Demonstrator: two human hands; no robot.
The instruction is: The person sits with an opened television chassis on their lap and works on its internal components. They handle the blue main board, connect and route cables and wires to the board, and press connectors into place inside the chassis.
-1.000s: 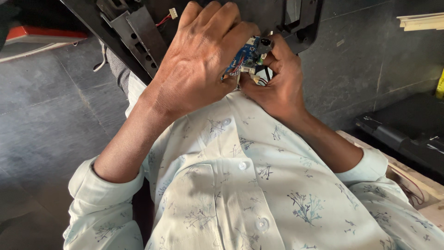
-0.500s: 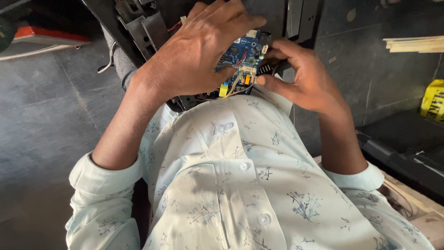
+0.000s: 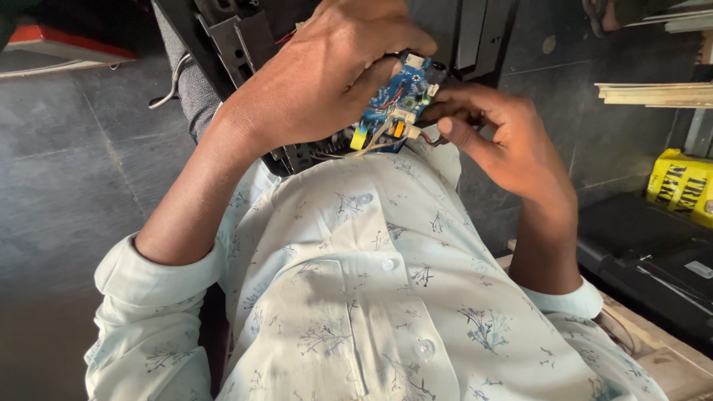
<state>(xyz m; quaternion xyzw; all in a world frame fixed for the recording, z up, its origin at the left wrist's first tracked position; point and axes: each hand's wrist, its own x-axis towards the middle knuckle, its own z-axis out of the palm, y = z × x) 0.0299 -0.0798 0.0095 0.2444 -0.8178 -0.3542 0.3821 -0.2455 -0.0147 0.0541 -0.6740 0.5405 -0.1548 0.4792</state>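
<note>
Left hand (image 3: 327,70) curled over the upper left edge of a small blue circuit board (image 3: 394,100), fingers bent and closed on it, covering part of its face. Board held up in front of the chest, just above the pale printed shirt (image 3: 371,297), long axis tilted from lower left to upper right, yellow parts at its lower end, white connector at the top. Thin wires (image 3: 364,145) trailing from the lower edge. Right hand (image 3: 505,141) at the board's right edge, fingertips (image 3: 445,111) pinched together there; whatever sits between them too small to make out. Black metal frame (image 3: 238,37) behind, cut off by the top edge. Yellow package (image 3: 679,186) far right.
</note>
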